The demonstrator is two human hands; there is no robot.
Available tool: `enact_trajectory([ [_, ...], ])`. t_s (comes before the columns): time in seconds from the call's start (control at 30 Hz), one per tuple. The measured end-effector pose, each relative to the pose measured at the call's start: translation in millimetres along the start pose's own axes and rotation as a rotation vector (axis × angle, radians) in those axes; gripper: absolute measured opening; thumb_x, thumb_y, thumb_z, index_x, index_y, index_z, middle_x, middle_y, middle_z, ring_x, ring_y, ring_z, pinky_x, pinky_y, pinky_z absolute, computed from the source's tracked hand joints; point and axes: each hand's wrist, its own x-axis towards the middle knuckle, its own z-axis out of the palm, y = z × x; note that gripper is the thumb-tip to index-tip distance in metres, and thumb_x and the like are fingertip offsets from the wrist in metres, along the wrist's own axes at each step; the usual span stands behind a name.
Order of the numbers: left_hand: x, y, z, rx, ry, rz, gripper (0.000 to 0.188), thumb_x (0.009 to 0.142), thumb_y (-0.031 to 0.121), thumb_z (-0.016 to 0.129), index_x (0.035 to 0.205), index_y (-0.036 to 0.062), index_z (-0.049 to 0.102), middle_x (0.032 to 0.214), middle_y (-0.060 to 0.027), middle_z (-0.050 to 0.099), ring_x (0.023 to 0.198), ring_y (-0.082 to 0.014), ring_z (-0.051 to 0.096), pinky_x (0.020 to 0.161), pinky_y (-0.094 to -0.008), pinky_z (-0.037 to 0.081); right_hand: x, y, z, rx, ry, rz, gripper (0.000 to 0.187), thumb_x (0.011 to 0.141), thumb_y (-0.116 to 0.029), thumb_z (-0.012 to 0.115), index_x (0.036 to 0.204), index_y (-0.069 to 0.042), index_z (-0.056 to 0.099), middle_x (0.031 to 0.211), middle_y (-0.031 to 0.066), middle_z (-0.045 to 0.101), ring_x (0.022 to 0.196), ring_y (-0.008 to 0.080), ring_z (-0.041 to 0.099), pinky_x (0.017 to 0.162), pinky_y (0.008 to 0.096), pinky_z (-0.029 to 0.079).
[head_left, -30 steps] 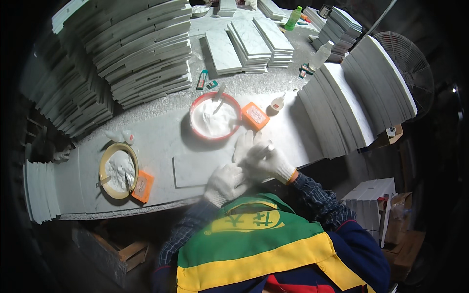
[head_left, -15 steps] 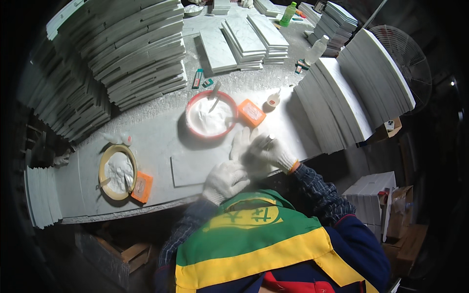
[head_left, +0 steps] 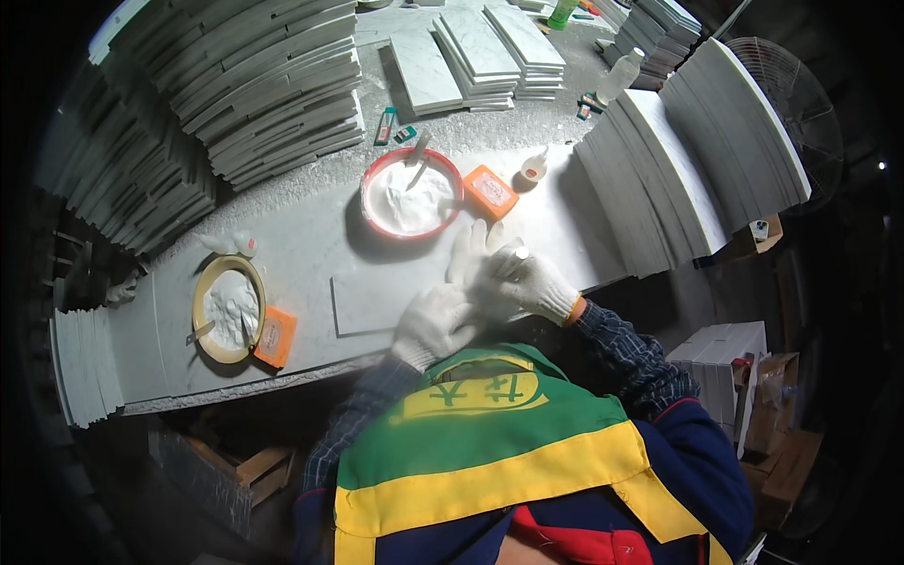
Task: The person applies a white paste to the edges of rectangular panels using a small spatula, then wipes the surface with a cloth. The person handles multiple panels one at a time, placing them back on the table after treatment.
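My left hand (head_left: 431,325), in a white knit glove, lies over the right part of a white marble-patterned tile (head_left: 365,299). Its thumb is apart from its other fingers. My right hand (head_left: 546,290), gloved the same way, is closed around a short stick-like tool with a pale round end (head_left: 519,252). Its working end is hidden by the fingers and blurred. Just beyond both hands lies a loose white glove (head_left: 463,254), fingers pointing away from me. Farther off stands a red-rimmed bowl (head_left: 365,213) of white powder or paste with a scraper in it.
An orange box (head_left: 492,192) and a small white bottle (head_left: 535,168) stand beyond my right hand. At left are a yellowish bowl (head_left: 198,311) and another orange box (head_left: 276,337). Tall tile stacks (head_left: 273,113) rise at the far left, with more stacks (head_left: 650,179) at right.
The whole view has shifted, so the table sits slightly higher in the picture. My right hand has tilted the short tool a little; my left hand stays on the tile.
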Motion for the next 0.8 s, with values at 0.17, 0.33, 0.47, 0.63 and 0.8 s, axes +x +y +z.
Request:
enact_trajectory([
  [0.17, -1, -2, -2, -0.107, -0.060, -0.026, 0.023, 0.077, 0.021, 0.079, 0.094, 0.0067, 0.074, 0.101, -0.0131, 0.072, 0.094, -0.0372, 0.067, 0.079, -0.0485, 0.055, 5, 1, 2, 0.150, 0.000, 0.203, 0.022, 0.091, -0.022, 0.075, 0.102, -0.003, 0.071, 0.090, 0.0113, 0.074, 0.079, 0.0217, 0.070, 0.072, 0.0358, 0.057],
  [0.33, 0, 3, -4, -0.018, -0.042, -0.029, 0.022, 0.077, 0.021, 0.079, 0.095, 0.0073, 0.075, 0.101, -0.0122, 0.073, 0.093, -0.0360, 0.068, 0.081, -0.0471, 0.055, 8, 14, 6, -0.282, 0.179, -0.244, 0.020, 0.093, -0.021, 0.074, 0.103, -0.004, 0.071, 0.086, 0.0120, 0.071, 0.077, 0.0233, 0.069, 0.072, 0.0361, 0.057],
  [0.47, 3, 3, -7, -0.080, -0.042, -0.028, 0.022, 0.077, 0.019, 0.078, 0.095, 0.0080, 0.075, 0.100, -0.0119, 0.073, 0.092, -0.0358, 0.068, 0.080, -0.0468, 0.055, 6, 19, 9, 0.228, -0.117, 0.090, 0.025, 0.095, -0.031, 0.069, 0.106, -0.008, 0.071, 0.089, 0.0119, 0.073, 0.079, 0.0268, 0.071, 0.074, 0.0417, 0.058],
  [0.63, 6, 7, -8, -0.051, -0.020, -0.036, 0.017, 0.077, 0.020, 0.078, 0.087, 0.0078, 0.071, 0.090, -0.0117, 0.068, 0.087, -0.0347, 0.065, 0.076, -0.0457, 0.053, 7, 19, 11, 0.173, 0.014, 0.150, 0.012, 0.095, -0.018, 0.068, 0.099, -0.007, 0.067, 0.092, 0.0096, 0.068, 0.080, 0.0209, 0.067, 0.073, 0.0338, 0.056],
  [0.8, 8, 11, -9, -0.088, -0.052, -0.133, 0.016, 0.078, 0.019, 0.077, 0.087, 0.0073, 0.071, 0.089, -0.0125, 0.068, 0.086, -0.0352, 0.065, 0.075, -0.0461, 0.053, 8, 16, 10, -0.625, -0.162, -0.302, 0.025, 0.090, -0.019, 0.064, 0.114, -0.012, 0.068, 0.098, 0.0077, 0.066, 0.088, 0.0245, 0.067, 0.076, 0.0381, 0.059],
])
